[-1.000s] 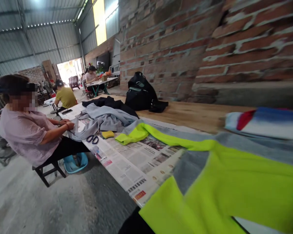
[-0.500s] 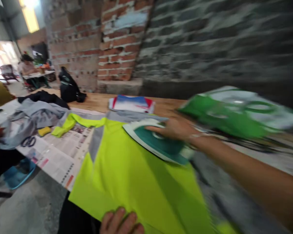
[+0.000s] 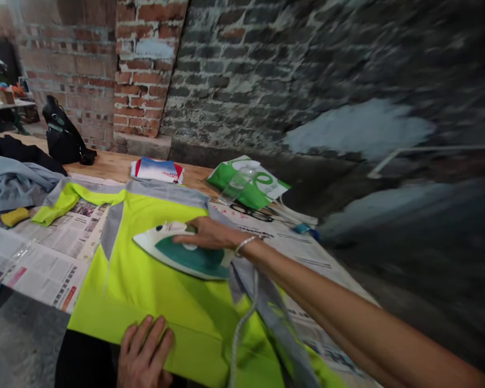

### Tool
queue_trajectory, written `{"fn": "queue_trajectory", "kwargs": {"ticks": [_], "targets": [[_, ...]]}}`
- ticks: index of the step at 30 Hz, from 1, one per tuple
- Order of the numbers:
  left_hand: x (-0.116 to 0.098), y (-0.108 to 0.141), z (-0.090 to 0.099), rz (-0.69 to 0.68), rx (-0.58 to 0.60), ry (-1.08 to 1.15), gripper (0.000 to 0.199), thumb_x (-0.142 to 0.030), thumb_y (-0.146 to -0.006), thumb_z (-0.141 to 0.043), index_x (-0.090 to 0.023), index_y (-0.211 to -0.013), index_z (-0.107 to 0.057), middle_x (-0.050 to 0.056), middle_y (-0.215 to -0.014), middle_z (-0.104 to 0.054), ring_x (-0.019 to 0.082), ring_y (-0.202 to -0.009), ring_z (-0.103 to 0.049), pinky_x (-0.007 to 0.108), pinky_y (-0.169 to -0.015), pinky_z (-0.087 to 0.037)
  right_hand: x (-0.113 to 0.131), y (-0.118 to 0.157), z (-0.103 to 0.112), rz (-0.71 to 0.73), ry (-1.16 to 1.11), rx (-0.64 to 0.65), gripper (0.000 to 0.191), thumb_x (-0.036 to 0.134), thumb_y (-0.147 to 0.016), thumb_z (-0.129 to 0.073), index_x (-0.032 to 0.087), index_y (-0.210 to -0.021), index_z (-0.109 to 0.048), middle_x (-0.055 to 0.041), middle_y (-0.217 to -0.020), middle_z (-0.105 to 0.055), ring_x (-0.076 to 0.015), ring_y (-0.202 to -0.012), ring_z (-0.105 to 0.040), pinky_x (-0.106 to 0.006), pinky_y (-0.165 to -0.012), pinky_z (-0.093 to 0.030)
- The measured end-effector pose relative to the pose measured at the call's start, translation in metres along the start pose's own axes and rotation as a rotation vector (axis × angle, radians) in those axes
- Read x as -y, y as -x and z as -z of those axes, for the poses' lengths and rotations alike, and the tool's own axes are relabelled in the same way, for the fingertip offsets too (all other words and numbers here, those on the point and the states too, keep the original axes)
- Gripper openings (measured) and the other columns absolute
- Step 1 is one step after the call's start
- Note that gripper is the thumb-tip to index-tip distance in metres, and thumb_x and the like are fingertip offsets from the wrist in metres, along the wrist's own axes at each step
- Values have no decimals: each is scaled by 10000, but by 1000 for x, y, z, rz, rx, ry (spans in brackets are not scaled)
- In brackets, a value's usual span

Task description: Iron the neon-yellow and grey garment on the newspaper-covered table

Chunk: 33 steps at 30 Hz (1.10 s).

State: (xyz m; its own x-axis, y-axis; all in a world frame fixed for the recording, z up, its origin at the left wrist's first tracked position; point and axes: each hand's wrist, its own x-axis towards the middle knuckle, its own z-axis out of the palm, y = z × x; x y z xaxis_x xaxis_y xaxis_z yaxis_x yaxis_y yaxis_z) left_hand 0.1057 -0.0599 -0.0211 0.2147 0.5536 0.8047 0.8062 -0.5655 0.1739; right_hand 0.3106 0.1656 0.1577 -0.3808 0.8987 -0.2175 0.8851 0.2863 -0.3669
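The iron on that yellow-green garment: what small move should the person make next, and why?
Probably a short slide of the iron toward the left hand. The right hand grips the iron, the left hand lies flat steadying the yellow-green garment, and a fold line crosses the cloth near those fingers, so that stretch likely needs pressing.

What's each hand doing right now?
Left hand: open, resting on the hi-vis yellow garment, holding nothing.
Right hand: closed around the handle of the green-and-white steam iron.
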Motion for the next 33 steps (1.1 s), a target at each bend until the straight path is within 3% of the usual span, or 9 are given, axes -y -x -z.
{"fn": "queue_trajectory", "kwargs": {"ticks": [3,5,9,12,16,22,25,29,33], "targets": [[0,0,4,7,11,-2,369,-180,-897,-474,-224,-1173,-716,-20,-1263,-717,135,-1347,-486,290,-1238,-180,20,42,-16,108,-23,128,465,697,-796,-616,240,-800,-698,-57,-785,-732,-233,-749,-690,-303,-584,-490],[-1,0,5,11,11,-11,411,-135,-844,-502,-231,-1186,-707,-32,-1265,-716,137,-1307,-513,290,-1239,-176,30,60,-23,127,4,136,397,688,-792,-627,298,-795,-701,-47,-783,-731,-242,-757,-700,-327,-631,-520],[-1,5,2,5,7,-28,476,-126,-783,-532,-245,-1214,-694,-25,-1272,-713,141,-1332,-503,297,-1231,-200,35,66,-27,126,77,103,367,703,-811,-608,347,-780,-694,-49,-753,-720,-266,-763,-710,-360,-680,-538],[0,7,0,12,10,-31,486,-140,-802,-513,-264,-1239,-684,-22,-1268,-715,142,-1361,-491,307,-1216,-236,31,48,-23,104,106,39,440,723,-821,-595,303,-850,-722,-72,-815,-744,-289,-815,-718,-355,-677,-524],[-1,3,1,20,-17,8,383,-197,-924,-444,-246,-1197,-708,-7,-1241,-729,125,-1357,-501,284,-1215,-238,16,1,-10,22,167,-71,532,692,-887,-561,187,-907,-727,-97,-835,-747,-232,-773,-689,-288,-648,-457],[-2,0,1,1,-17,16,431,-269,-1023,-332,-220,-1139,-744,0,-1245,-725,140,-1406,-466,297,-1225,-228,-24,-88,14,-198,172,-179,563,713,-857,-597,178,-964,-735,-83,-848,-748,-204,-797,-681,-248,-664,-471],[-2,0,1,-9,-12,9,448,-278,-1032,-317,-215,-1121,-751,-5,-1266,-712,146,-1438,-430,297,-1227,-225,-38,-114,20,-339,153,-244,680,738,-851,-580,102,-1043,-727,-133,-880,-745,-227,-799,-691,-271,-683,-492],[-2,-1,3,-17,8,7,410,-249,-1013,-355,-213,-1134,-745,-11,-1291,-698,145,-1460,-396,302,-1234,-212,-38,-112,23,-431,126,-216,688,741,-868,-550,86,-966,-736,-146,-787,-727,-236,-734,-686,-294,-678,-502],[-2,2,3,-5,-3,12,362,-239,-971,-419,-209,-1143,-736,-5,-1285,-704,144,-1465,-384,304,-1241,-201,-22,-78,18,-343,40,-82,636,770,-831,-575,152,-871,-718,-91,-741,-710,-190,-653,-651,-266,-605,-480]]}}
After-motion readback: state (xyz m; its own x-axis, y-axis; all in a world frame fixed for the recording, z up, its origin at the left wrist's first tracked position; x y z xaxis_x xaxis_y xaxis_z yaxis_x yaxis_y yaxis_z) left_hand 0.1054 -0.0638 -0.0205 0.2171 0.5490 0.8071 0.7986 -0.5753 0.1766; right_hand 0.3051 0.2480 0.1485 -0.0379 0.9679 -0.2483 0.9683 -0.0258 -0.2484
